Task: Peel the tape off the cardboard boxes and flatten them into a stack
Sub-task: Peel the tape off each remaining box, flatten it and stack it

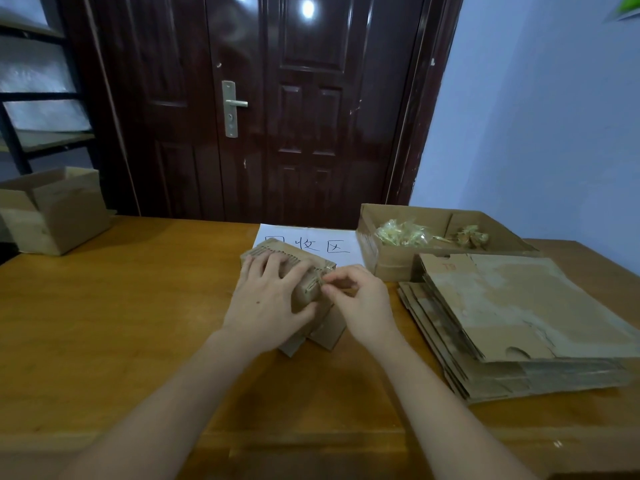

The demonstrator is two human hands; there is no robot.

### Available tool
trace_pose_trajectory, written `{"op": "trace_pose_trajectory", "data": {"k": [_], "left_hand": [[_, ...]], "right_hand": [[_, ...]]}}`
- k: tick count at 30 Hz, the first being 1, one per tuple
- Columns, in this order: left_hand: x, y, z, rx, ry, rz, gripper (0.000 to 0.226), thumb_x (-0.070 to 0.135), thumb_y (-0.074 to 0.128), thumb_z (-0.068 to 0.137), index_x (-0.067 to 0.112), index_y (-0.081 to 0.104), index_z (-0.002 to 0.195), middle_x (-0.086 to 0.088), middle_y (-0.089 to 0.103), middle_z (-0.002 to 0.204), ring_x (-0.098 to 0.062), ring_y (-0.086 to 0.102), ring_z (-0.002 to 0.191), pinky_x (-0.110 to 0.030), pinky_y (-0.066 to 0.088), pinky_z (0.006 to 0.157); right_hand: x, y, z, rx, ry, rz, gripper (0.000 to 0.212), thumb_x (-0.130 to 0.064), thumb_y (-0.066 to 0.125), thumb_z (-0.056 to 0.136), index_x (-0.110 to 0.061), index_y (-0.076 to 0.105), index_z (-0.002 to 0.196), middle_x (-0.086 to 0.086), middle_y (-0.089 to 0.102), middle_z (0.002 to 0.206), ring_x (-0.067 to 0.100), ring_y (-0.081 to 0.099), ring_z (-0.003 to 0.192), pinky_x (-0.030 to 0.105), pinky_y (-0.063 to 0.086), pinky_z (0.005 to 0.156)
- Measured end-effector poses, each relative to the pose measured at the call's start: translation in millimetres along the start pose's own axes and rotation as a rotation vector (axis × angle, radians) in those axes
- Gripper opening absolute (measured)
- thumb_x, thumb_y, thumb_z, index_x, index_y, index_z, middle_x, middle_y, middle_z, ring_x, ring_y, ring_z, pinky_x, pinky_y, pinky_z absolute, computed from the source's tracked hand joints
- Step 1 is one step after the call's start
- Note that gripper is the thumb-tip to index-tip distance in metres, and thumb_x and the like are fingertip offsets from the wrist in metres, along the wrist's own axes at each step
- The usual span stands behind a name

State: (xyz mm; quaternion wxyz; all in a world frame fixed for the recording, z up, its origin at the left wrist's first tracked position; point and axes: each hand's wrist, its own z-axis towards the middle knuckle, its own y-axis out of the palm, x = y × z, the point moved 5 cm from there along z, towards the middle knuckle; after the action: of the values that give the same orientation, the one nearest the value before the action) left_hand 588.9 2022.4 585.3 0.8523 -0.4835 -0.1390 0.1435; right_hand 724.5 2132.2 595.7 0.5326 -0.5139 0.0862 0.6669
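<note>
Small cardboard box (pixel 313 308) at centre of wooden surface (pixel 121 323), partly over white paper sheet (pixel 341 247) with handwritten characters. Left hand (pixel 268 299) rests on top of box, fingers spread, thumb curled against near side. Right hand (pixel 360 299) at box's right edge, thumb and forefinger pinched together on tape end (tape itself barely visible). Right: stack of flattened cardboard (pixel 519 327); behind it, open tray box (pixel 391 261) holding crumpled tape scraps (pixel 403 233). Far left: open cardboard box (pixel 59 213).
</note>
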Motion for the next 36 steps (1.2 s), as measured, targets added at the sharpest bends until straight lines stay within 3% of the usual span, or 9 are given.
{"op": "trace_pose_trajectory", "data": {"k": [4,7,13,17,21,24,26,30,36], "left_hand": [[0.3,1.5,2.1,0.005,-0.002,0.029,0.069,0.074,0.041,0.083,0.044,0.047,0.144,-0.003,0.051,0.135,-0.029,0.041,0.132,-0.053,0.024,0.121],[1.2,-0.2,4.3,0.008,0.002,0.027,0.068,0.073,0.045,0.081,0.044,0.051,0.142,-0.004,0.053,0.131,-0.029,0.045,0.128,-0.055,0.028,0.119],[0.3,-1.1,2.3,0.014,0.015,0.019,0.068,0.072,0.045,0.082,0.043,0.051,0.143,-0.003,0.053,0.132,-0.028,0.045,0.127,-0.055,0.030,0.117],[0.0,-2.2,3.3,0.003,0.014,0.025,0.069,0.074,0.041,0.082,0.044,0.050,0.144,-0.002,0.052,0.132,-0.027,0.045,0.128,-0.054,0.028,0.118],[-0.3,-2.6,3.2,-0.001,0.010,0.023,0.071,0.075,0.038,0.082,0.044,0.050,0.145,-0.001,0.052,0.131,-0.027,0.044,0.128,-0.053,0.027,0.119],[0.2,-2.1,3.2,-0.005,0.012,0.023,0.072,0.075,0.036,0.082,0.043,0.050,0.145,-0.002,0.052,0.131,-0.028,0.044,0.128,-0.053,0.026,0.119],[-0.1,-1.9,2.9,-0.002,0.009,0.016,0.072,0.075,0.038,0.082,0.043,0.051,0.145,-0.002,0.053,0.132,-0.028,0.044,0.128,-0.053,0.026,0.119],[-0.6,-1.9,2.0,0.000,0.004,0.014,0.070,0.075,0.042,0.082,0.041,0.054,0.143,-0.003,0.054,0.130,-0.029,0.046,0.127,-0.055,0.029,0.118],[-1.1,-2.0,1.9,-0.012,0.017,0.038,0.069,0.076,0.044,0.083,0.040,0.057,0.141,-0.004,0.056,0.128,-0.029,0.048,0.125,-0.054,0.032,0.116]], "right_hand": [[6.1,0.0,6.7,0.005,0.078,0.080,0.034,-0.005,0.078,0.086,-0.024,0.066,0.111,-0.007,0.070,0.092,0.002,0.067,0.088,0.019,0.057,0.082],[1.2,-0.7,13.6,-0.010,-0.068,-0.132,0.025,-0.001,0.075,0.086,-0.021,0.074,0.100,-0.010,0.068,0.092,0.003,0.065,0.085,0.015,0.053,0.078],[-5.4,6.7,11.9,0.017,-0.394,-0.420,0.011,0.003,0.071,0.087,-0.007,0.070,0.090,-0.001,0.057,0.098,0.014,0.058,0.090,0.034,0.056,0.076],[-6.3,10.1,7.0,0.091,-0.468,-0.476,0.008,0.003,0.071,0.087,-0.003,0.071,0.092,0.005,0.062,0.105,0.018,0.059,0.099,0.033,0.057,0.080],[1.9,5.5,-3.1,0.159,-0.355,-0.277,0.018,0.000,0.071,0.089,-0.008,0.078,0.103,0.001,0.068,0.110,0.009,0.062,0.106,0.020,0.051,0.092],[7.1,4.4,-9.6,0.104,-0.206,-0.127,0.022,-0.009,0.062,0.098,-0.015,0.077,0.113,-0.007,0.067,0.111,0.000,0.060,0.106,0.011,0.047,0.089],[11.6,2.3,-9.4,0.072,-0.074,-0.020,0.022,-0.012,0.061,0.100,-0.020,0.077,0.113,-0.010,0.070,0.108,0.001,0.063,0.104,0.017,0.053,0.088],[20.7,0.4,-4.7,0.051,0.251,0.293,0.011,-0.009,0.076,0.089,-0.015,0.078,0.099,-0.002,0.076,0.096,0.015,0.071,0.097,0.042,0.060,0.089],[15.7,15.7,-1.2,-0.037,0.503,0.487,0.029,-0.001,0.077,0.086,-0.006,0.065,0.112,0.016,0.071,0.112,0.028,0.070,0.101,0.035,0.060,0.085]]}}
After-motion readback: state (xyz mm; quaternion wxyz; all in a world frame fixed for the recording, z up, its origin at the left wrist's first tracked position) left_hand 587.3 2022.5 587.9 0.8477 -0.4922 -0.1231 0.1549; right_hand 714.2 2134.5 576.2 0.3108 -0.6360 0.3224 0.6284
